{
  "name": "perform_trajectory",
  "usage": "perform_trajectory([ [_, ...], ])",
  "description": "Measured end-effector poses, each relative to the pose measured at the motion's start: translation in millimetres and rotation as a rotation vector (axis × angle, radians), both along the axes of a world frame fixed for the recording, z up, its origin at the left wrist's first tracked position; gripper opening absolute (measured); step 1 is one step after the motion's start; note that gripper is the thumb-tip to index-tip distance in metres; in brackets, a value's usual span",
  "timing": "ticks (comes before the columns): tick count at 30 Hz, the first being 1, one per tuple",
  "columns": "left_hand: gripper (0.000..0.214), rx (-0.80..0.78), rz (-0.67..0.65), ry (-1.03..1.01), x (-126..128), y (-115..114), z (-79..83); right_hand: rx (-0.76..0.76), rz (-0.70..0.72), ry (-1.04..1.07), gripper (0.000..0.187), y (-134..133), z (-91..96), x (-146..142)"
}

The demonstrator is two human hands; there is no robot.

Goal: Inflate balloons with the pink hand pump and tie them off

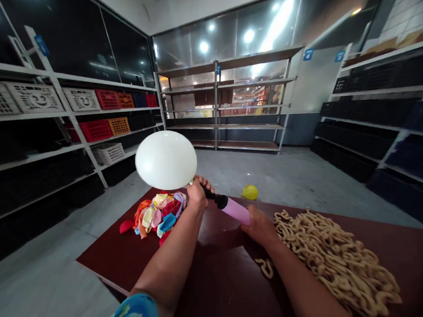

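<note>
A white, inflated balloon (166, 159) sticks out to the left from my left hand (197, 193). The fingers of that hand are closed around the balloon's neck at the black nozzle end of a hand pump (235, 211). My right hand (259, 224) is wrapped round the pump's pink barrel, above the table. The pump slants down from left to right between both hands. Below the balloon lies a heap of deflated balloons (156, 216) in several colours. Right of my right hand a pile of tan, curled, rope-like pieces (335, 254) is spread out.
The dark red table (220, 284) stretches in front of me. One loose tan curl (264, 267) lies near my right forearm. A yellow balloon (250, 192) rests beyond the table's far edge. Shelves with plastic baskets (97, 129) stand left; a metal rack (217, 106) stands behind.
</note>
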State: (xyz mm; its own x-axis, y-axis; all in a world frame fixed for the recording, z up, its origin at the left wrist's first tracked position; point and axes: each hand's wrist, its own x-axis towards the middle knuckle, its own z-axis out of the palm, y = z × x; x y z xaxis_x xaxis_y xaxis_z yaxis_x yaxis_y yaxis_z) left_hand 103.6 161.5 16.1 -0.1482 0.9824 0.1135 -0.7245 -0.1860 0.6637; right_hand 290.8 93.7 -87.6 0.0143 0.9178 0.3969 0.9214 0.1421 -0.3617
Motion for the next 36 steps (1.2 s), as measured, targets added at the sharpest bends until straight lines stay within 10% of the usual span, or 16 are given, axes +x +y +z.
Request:
perform_trajectory([
  [10, 0.016, 0.142, 0.117, 0.045, -47.0, -12.7, 50.2, 0.014, -0.025, 0.019, 0.027, 2.0, -0.7, 6.9],
  [25, 0.016, -0.006, 0.006, 0.015, 12.8, -15.6, -17.3, -0.003, 0.018, -0.011, 0.021, -9.3, 8.4, -2.9],
  [36, 0.016, -0.142, -0.040, -0.102, 10.1, -17.8, -54.3, 0.177, 0.168, -0.184, 0.079, -19.3, 22.7, -27.1],
])
